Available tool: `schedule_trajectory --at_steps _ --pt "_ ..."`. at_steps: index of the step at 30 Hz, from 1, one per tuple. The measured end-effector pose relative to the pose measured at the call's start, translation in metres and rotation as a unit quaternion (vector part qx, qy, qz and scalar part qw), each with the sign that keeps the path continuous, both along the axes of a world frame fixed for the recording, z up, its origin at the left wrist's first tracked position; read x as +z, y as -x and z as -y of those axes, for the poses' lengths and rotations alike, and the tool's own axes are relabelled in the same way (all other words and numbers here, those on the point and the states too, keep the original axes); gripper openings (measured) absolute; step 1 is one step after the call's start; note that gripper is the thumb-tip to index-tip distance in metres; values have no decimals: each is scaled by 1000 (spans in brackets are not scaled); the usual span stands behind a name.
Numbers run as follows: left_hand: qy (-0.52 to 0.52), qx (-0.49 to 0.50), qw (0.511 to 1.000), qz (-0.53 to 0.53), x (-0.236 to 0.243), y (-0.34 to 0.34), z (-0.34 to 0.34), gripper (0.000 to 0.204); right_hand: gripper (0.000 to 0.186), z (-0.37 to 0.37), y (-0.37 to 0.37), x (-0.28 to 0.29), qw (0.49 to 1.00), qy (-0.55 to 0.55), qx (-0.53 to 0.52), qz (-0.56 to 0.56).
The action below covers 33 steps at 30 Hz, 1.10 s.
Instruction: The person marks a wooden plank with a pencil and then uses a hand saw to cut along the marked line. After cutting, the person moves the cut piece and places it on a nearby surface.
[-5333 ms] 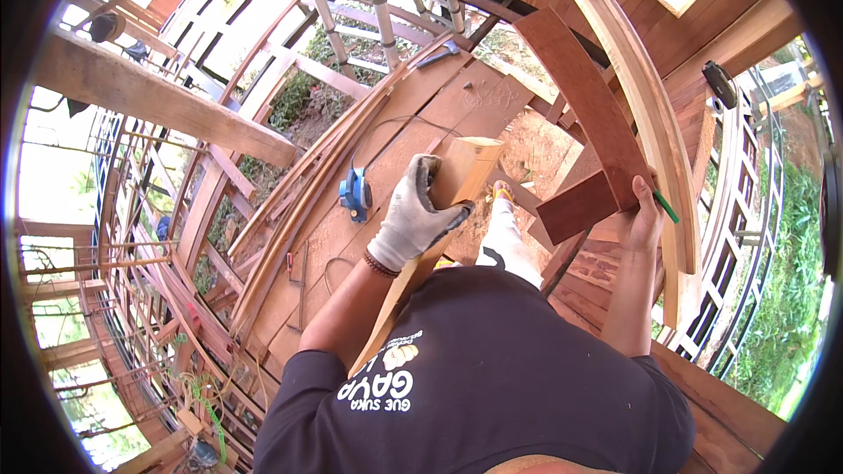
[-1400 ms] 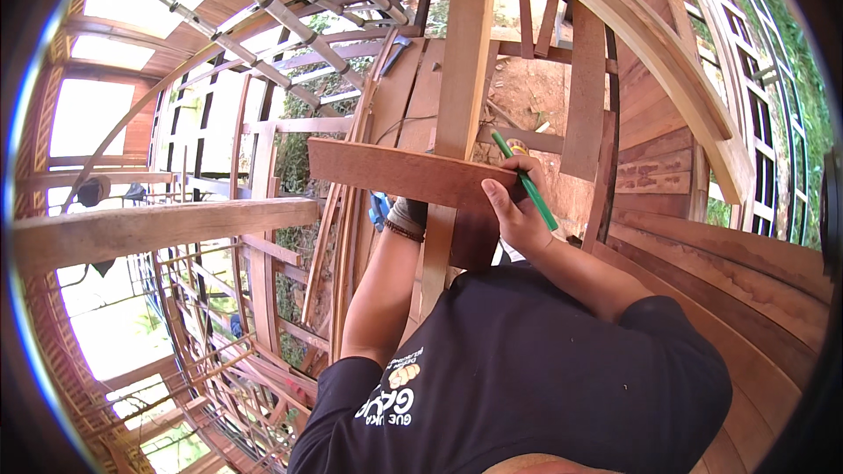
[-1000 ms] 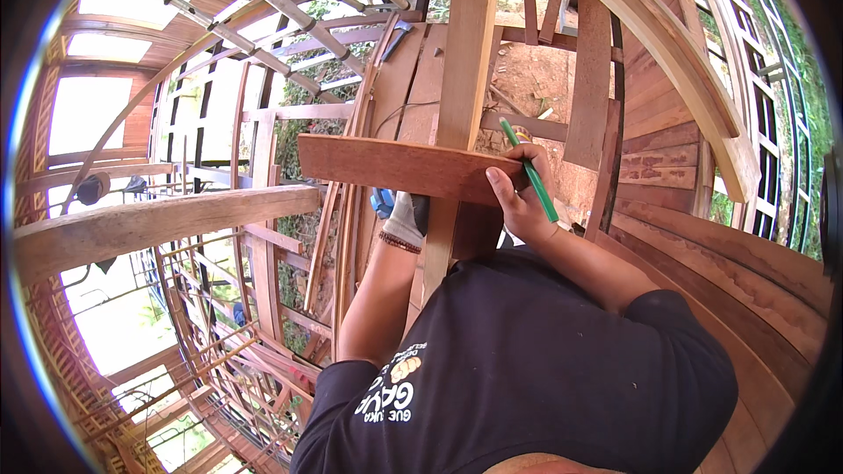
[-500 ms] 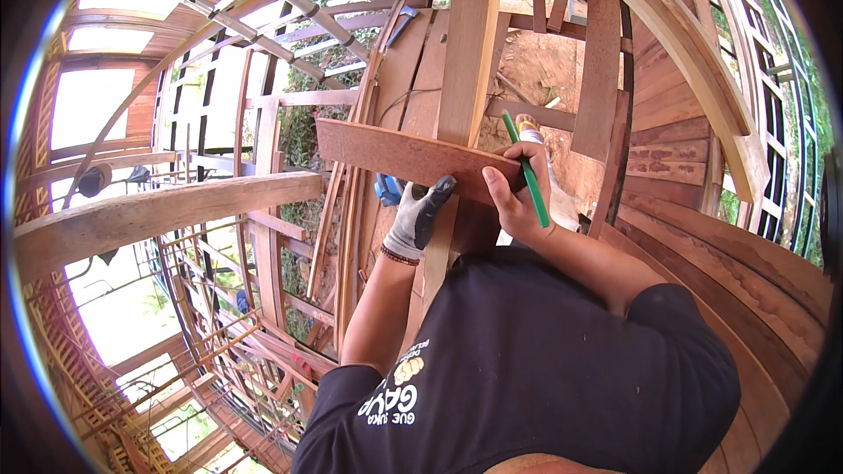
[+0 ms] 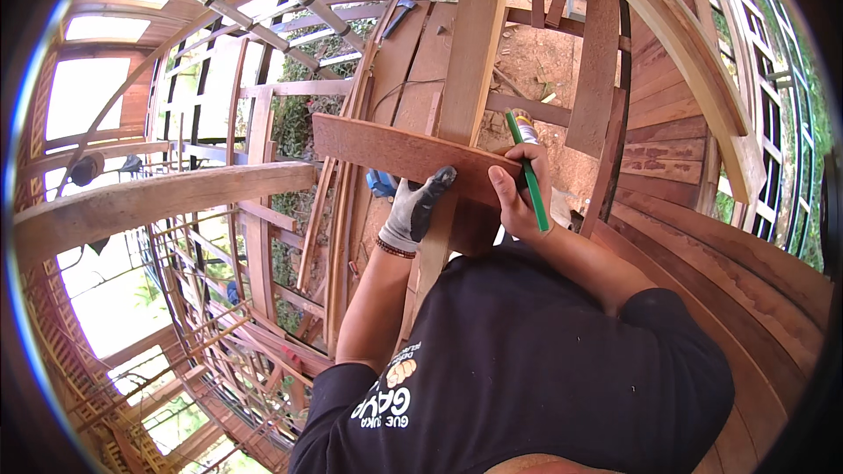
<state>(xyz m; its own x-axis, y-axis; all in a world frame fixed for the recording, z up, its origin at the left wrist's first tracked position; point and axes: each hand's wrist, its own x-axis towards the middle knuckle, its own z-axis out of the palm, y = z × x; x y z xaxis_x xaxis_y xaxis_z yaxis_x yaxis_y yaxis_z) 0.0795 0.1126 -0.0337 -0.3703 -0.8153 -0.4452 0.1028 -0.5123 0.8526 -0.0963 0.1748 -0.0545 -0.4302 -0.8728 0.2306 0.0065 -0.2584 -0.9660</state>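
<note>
Pale beam (image 5: 477, 53): runs lengthwise, under board. Reddish board (image 5: 386, 147): laid crosswise on beam, prob. to bear flat against it. Darker piece (image 5: 474, 226): below board's R portion, beside beam, apparently a stop. Gloved L hand (image 5: 417, 208): thumb on board, prob. steadying it; other fingers hidden, closure can't be told. R hand (image 5: 522, 204): grasps board's R end, w/ green pencil (image 5: 535, 195) in same grip, prob. kept handy.
</note>
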Motion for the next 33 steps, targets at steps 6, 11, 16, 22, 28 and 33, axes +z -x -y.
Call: schedule_trajectory --at_steps 6,11,16,22,28,33 --pt "89 -31 994 49 5 0 -2 39 27 -2 1 6 999 -20 25 40" --pt "41 -47 998 4 5 8 1 46 27 -4 8 -8 998 -37 -10 -44" --pt "62 -14 998 -28 -2 11 -4 46 29 -6 6 4 997 -23 -16 -78" --pt "69 -32 997 -33 -6 10 -2 46 24 3 0 20 988 31 -76 -130" --pt "80 -35 996 -25 -2 10 -3 44 25 3 1 11 993 25 -57 -105" --pt "90 -30 995 -19 -7 9 -1 46 26 -1 2 13 997 11 -1 -75"
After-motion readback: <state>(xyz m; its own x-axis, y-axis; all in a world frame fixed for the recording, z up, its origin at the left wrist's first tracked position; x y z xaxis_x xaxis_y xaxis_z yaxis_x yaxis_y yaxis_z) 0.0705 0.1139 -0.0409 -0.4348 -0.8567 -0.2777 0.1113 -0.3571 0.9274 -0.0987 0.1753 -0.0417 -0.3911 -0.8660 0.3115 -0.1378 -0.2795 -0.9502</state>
